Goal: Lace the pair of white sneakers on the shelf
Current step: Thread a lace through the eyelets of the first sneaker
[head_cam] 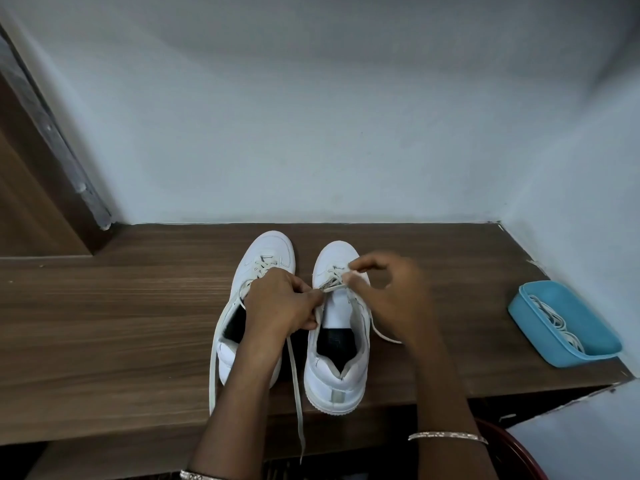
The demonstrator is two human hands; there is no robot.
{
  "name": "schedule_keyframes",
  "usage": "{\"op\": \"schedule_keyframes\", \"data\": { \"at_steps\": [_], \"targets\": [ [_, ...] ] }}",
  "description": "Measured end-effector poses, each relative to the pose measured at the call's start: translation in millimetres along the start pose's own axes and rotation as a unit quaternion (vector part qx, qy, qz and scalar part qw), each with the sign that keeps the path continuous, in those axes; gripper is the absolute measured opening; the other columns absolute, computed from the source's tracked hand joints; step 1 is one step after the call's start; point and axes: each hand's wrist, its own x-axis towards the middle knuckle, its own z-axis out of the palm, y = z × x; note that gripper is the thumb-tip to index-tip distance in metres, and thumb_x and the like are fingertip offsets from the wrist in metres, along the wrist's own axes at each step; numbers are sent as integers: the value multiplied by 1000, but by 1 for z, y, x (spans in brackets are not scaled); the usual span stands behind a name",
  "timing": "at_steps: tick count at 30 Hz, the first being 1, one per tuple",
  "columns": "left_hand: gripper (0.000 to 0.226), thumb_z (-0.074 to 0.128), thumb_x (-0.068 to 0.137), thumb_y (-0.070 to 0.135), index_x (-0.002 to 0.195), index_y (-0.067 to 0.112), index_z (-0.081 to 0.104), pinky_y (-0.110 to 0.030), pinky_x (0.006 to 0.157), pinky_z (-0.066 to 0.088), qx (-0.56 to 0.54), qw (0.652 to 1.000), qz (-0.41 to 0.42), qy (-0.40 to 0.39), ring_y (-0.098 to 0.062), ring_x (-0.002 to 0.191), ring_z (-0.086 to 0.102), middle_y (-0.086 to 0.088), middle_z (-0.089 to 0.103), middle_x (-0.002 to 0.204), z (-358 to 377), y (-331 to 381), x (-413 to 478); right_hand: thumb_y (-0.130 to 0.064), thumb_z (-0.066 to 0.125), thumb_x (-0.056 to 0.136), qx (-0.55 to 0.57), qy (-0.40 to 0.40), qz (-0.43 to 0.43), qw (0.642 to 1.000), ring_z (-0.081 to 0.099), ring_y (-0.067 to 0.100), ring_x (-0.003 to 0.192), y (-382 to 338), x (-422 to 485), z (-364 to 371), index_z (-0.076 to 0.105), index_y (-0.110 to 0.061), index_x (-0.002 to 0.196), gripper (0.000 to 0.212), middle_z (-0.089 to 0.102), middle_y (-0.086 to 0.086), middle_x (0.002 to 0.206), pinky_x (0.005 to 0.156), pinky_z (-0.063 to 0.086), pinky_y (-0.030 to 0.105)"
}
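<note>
- Nearest the camera, two bare forearms reach in from the bottom edge, each with a thin metal bangle: one on the left wrist [195,475], one on the right [446,436].
- A dark red curved rim [512,455] shows at the lower right, below the shelf; what it belongs to cannot be told.
- The shelf [121,323] is brown wood-grain board, and its front edge runs across the lower part of the view.
- A pair of white sneakers stands side by side on it, heels toward the person and toes toward the wall.
- The left sneaker [266,251] is laced only near the toe. One loose end [212,375] trails down its outer side and past the shelf's front edge.
- The right sneaker [334,386] has its tongue laid open, showing a dark insole.
- The left hand [280,303] lies over the left sneaker's throat, fingers curled tight, pinching the lace [334,288] at the right sneaker's inner eyelets. A long tail of it hangs from this hand down between the shoes and over the front edge.
- The right hand [391,292] — slightly blurred — pinches the same lace between thumb and forefinger over the outer eyelets, its other fingers loosely bent. The lace is pulled straight across between the two hands.
- Another lace end [384,336] lies on the shelf just right of this shoe.
- Well to the right, near the side wall, sits a blue tray [540,330] holding spare white laces [557,322].
- Behind it all stands a pale wall [311,133] — and a brown door frame [27,188] at far left.
</note>
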Motion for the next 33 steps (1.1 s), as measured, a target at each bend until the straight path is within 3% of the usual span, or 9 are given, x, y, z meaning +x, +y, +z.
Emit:
{"op": "schedule_keyframes", "data": {
  "at_steps": [4, 7, 10, 13, 17, 22, 27, 30, 33],
  "targets": [
    [15, 76, 80, 17, 68, 10, 76, -39, 78, 62, 2, 1000, 3, -3, -19, 53, 72, -7, 72, 59, -2, 0, -1, -45, 73, 83, -191, -73, -39, 978, 50, 9, 113, -7, -4, 20, 73, -40, 87, 7, 65, -20, 98, 88, 22, 34],
    [18, 78, 81, 21, 67, 10, 76, -39, 80, 62, -2, 1000, 4, -8, -19, 54, 72, -7, 71, 58, -2, -2, 0, -46, 76, 83, -191, -28, -63, 979, 51, 10, 108, -3, -5, 24, 73, -38, 82, 9, 67, -18, 92, 87, 23, 35],
    [16, 74, 82, 18, 69, 9, 76, -38, 78, 62, -3, 1000, -1, -9, -20, 55, 73, -8, 71, 58, -2, -3, 1, -41, 77, 79, -100, -14, -45, 994, 60, 1, 95, 3, -4, 23, 68, -39, 71, 12, 67, -28, 78, 91, 42, 44],
    [15, 73, 84, 17, 71, 10, 76, -19, 50, 50, -1, 1000, -18, -6, -18, 57, 73, -6, 72, 59, -4, -3, 0, -23, 75, 82, 78, 30, 20, 996, 68, 3, 80, 2, -3, 19, 69, -26, 74, 10, 73, -15, 78, 80, 54, 44],
    [14, 72, 84, 14, 72, 7, 76, -10, 33, 29, -11, 999, -32, 2, -18, 58, 73, -7, 72, 60, -5, -3, -2, -7, 70, 90, 301, 107, 148, 936, 67, 10, 73, 6, 0, -4, 65, -15, 80, 13, 76, 4, 79, 65, 46, 27],
    [14, 72, 84, 13, 72, 6, 76, -9, 34, 31, -5, 999, -32, -10, -17, 55, 72, -9, 72, 60, -6, -2, -3, -3, 68, 83, 356, 180, 257, 881, 67, 20, 68, 26, 0, -20, 69, -13, 67, 19, 72, 7, 69, 68, 53, 34],
    [10, 73, 84, 9, 81, -1, 75, -18, 41, 49, -11, 997, -49, -57, -15, 49, 70, -17, 74, 68, -14, 3, -5, -29, 68, 74, -21, 163, 218, 962, 65, 15, 78, 41, -2, -19, 63, -25, 80, 9, 69, -6, 82, 67, 50, 32],
    [26, 79, 84, 25, 83, -1, 75, -24, 49, 55, -1, 994, -50, -100, -18, 54, 71, -16, 74, 68, -21, 1, -2, -45, 75, 71, 17, 79, 157, 984, 67, 11, 76, 29, 2, -11, 69, -25, 76, 21, 70, -7, 78, 71, 57, 36],
    [40, 72, 87, 46, 72, 9, 74, -36, 63, 61, 77, 997, 31, -4, -18, 57, 72, -4, 72, 60, -22, -5, 5, -41, 85, 72, 40, -41, 114, 992, 65, 6, 75, 14, 1, 7, 73, -26, 81, 21, 71, -8, 81, 72, 57, 30]
  ]
}}
